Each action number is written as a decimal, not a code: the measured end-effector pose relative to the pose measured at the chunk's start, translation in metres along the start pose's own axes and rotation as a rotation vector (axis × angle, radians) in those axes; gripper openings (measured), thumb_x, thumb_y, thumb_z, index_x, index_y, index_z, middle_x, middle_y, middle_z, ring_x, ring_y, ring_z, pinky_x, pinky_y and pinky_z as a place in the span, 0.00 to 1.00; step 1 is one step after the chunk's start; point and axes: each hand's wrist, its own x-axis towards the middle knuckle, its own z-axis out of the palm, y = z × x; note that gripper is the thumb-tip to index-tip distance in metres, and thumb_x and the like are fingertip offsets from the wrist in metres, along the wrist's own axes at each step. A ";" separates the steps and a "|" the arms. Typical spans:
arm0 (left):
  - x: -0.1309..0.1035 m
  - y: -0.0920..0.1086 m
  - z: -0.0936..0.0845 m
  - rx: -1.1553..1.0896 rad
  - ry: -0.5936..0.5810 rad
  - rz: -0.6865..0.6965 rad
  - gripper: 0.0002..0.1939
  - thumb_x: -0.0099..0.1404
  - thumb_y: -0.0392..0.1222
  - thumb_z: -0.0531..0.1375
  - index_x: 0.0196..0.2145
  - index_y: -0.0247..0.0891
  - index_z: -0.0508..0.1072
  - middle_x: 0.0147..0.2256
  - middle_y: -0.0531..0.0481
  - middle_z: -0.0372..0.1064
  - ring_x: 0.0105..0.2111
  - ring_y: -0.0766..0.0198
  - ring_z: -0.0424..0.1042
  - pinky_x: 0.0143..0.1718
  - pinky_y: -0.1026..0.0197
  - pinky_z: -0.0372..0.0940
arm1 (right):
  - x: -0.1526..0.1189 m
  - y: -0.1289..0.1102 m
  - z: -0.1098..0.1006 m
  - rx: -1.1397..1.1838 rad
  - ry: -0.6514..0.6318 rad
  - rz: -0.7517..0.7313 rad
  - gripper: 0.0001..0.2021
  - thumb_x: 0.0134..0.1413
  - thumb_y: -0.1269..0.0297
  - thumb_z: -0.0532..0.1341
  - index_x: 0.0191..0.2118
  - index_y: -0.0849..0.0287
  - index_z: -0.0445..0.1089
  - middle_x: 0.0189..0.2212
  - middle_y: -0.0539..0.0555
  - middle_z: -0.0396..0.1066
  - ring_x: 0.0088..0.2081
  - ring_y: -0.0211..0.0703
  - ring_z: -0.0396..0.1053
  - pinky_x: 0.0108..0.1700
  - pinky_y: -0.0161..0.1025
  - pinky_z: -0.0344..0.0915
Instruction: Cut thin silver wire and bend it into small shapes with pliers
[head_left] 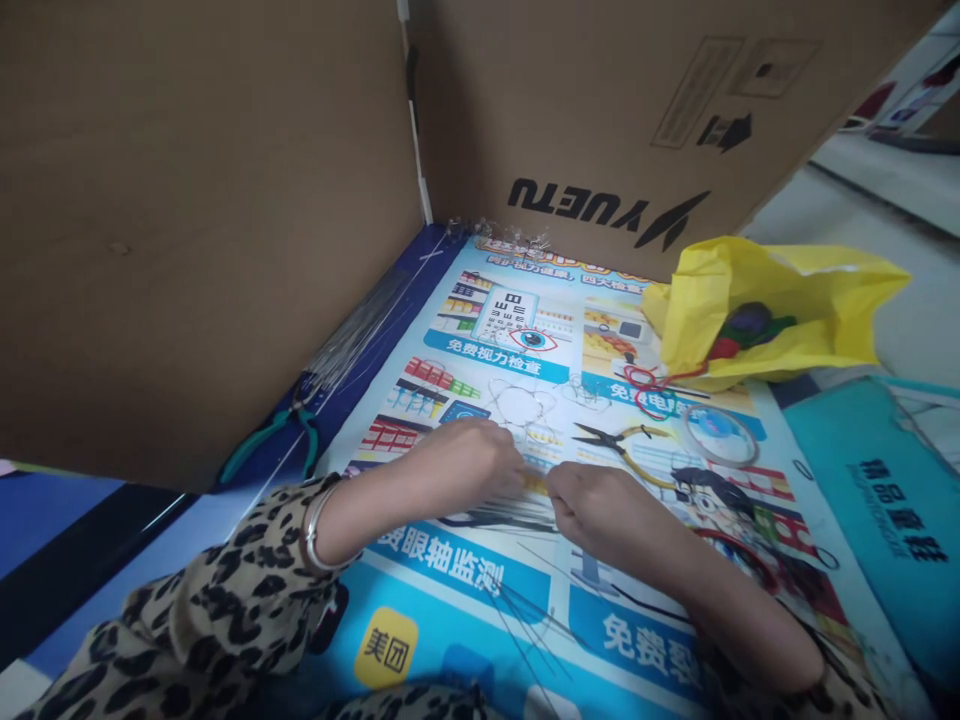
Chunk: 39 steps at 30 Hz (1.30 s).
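Note:
My left hand and my right hand are closed, knuckles up, a short gap apart above a printed poster. Something thin and blurred seems to run between their fingertips, but I cannot make out what it is. Just beyond the left hand lies a flower-like shape of bent wire. Pliers with yellow handles rest past the right hand, jaws apart. Thin dark strands lie beneath the hands, and several loose wires are spread nearer to me.
Cardboard panels stand at the left and back. Teal-handled pliers and a wire bundle lie leftward. At right are a coil, red cord, a yellow bag and a teal box.

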 end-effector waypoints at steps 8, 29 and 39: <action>-0.001 0.005 0.017 0.204 0.099 0.084 0.06 0.57 0.30 0.54 0.25 0.36 0.68 0.24 0.50 0.65 0.26 0.65 0.62 0.29 0.60 0.53 | 0.000 0.001 0.003 0.061 0.043 -0.019 0.07 0.53 0.72 0.51 0.29 0.60 0.65 0.25 0.51 0.68 0.27 0.36 0.63 0.28 0.35 0.48; 0.007 0.026 0.036 0.366 0.050 -0.067 0.03 0.58 0.31 0.56 0.28 0.33 0.68 0.28 0.47 0.66 0.32 0.57 0.63 0.29 0.57 0.60 | 0.003 -0.019 0.020 -0.191 0.375 0.009 0.06 0.48 0.77 0.58 0.30 0.60 0.65 0.29 0.55 0.65 0.32 0.44 0.59 0.30 0.38 0.55; 0.007 0.025 0.032 0.372 0.038 -0.084 0.04 0.58 0.30 0.55 0.27 0.34 0.68 0.28 0.47 0.66 0.32 0.56 0.65 0.27 0.58 0.61 | 0.007 -0.020 0.026 -0.153 0.375 0.064 0.05 0.49 0.77 0.57 0.31 0.60 0.65 0.30 0.55 0.65 0.33 0.44 0.59 0.31 0.38 0.58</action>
